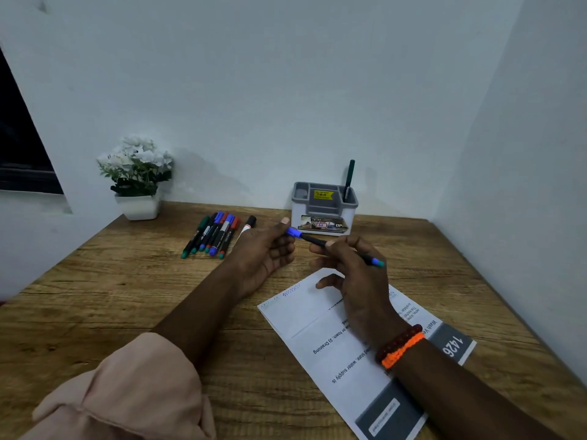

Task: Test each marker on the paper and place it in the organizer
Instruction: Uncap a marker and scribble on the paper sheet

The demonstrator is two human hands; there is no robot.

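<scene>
Above the wooden desk, the right hand grips the black barrel of a slim blue-capped marker at its middle, the tail jutting out right. The left hand pinches the blue cap at its left end. Beneath lies the printed white paper sheet, scribbles at its far edge. Farther off stands the grey-and-white plastic organizer, one green marker upright in its right compartment. A cluster of loose markers lies to the left.

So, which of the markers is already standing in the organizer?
The dark green marker, upright in the right compartment of the grey organizer. The other markers lie flat on the table, and the blue marker is held in both hands.
</scene>
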